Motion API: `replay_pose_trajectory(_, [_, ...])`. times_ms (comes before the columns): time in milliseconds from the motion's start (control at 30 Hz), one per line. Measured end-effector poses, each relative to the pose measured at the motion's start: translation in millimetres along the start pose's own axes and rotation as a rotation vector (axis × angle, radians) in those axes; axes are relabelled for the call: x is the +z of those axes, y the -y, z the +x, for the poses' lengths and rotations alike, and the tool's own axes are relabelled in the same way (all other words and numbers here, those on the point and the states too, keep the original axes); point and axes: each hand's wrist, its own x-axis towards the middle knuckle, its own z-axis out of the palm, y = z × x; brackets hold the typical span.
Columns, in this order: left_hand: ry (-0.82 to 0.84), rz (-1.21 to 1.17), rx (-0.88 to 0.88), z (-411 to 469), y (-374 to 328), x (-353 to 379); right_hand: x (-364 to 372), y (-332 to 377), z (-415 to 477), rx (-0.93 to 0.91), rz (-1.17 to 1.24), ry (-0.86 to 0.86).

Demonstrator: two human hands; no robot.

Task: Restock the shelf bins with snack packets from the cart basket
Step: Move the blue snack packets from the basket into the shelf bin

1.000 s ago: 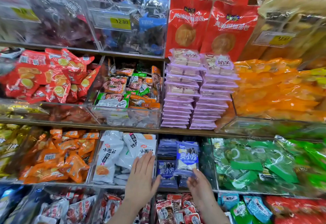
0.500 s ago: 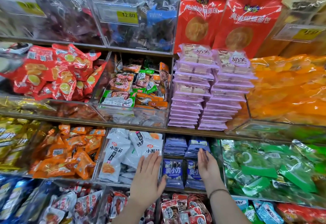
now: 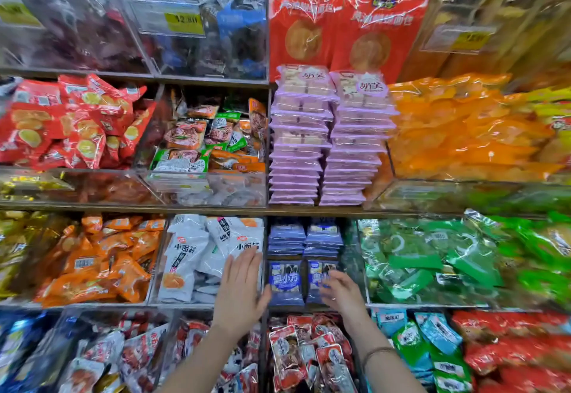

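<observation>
Blue-purple snack packets point(image 3: 285, 281) stand in two rows in a narrow clear bin on the lower middle shelf, with more stacked flat behind them point(image 3: 304, 235). My right hand point(image 3: 341, 292) is at the front of the right row, fingers loosely spread and blurred, holding nothing I can make out. My left hand point(image 3: 242, 290) is flat and open against the clear front of the neighbouring bin of white packets point(image 3: 197, 256), just left of the blue packets. The cart basket is out of view.
Clear bins fill every shelf: orange packets point(image 3: 102, 262) left, green packets point(image 3: 432, 259) right, red-and-clear packets point(image 3: 306, 352) below, stacked lilac trays point(image 3: 327, 142) above. Large red bags point(image 3: 346, 18) stand at the top. A thin band circles my right wrist.
My right hand has dropped from the top of the blue packets to the front of the right row. My left hand stays flat on the white-packet bin. The camera has moved closer.
</observation>
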Motion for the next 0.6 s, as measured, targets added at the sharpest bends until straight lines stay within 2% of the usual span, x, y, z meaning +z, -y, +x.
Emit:
replay_pose_trajectory(100, [-0.023, -0.036, -0.070, -7.3, -13.8, -5.4, -16.6, -21.9, -26.2, -0.136, -0.300, 0.035])
replay_pose_trajectory(167, [-0.063, -0.140, -0.102, -23.9, -26.8, -2.0, -31.7, -37.0, -43.6, -0.192, -0.453, 0.046])
replay_pose_trajectory(267, [-0.060, -0.315, -0.154, -67.9, -52.7, 10.5, -58.8, -64.2, -65.5, -0.205, -0.572, 0.080])
replay_pose_trajectory(367, [0.002, -0.384, -0.181, -123.2, -75.4, 25.3, -87.2, -99.3, -82.1, -0.160, -0.671, 0.115])
replay_pose_trajectory(433, [0.094, -0.435, -0.217, -153.8, -80.5, 34.7, -105.6, -124.8, -92.2, -0.108, -0.685, 0.143])
replay_pose_trajectory(500, [0.191, -0.520, -0.339, -176.5, -79.5, 43.2, -122.7, -147.8, -101.7, -0.044, -0.668, 0.156])
replay_pose_trajectory(600, [0.549, -0.505, -0.519, -208.1, -77.3, 64.9, -148.5, -177.9, -118.1, 0.046, -0.632, 0.118])
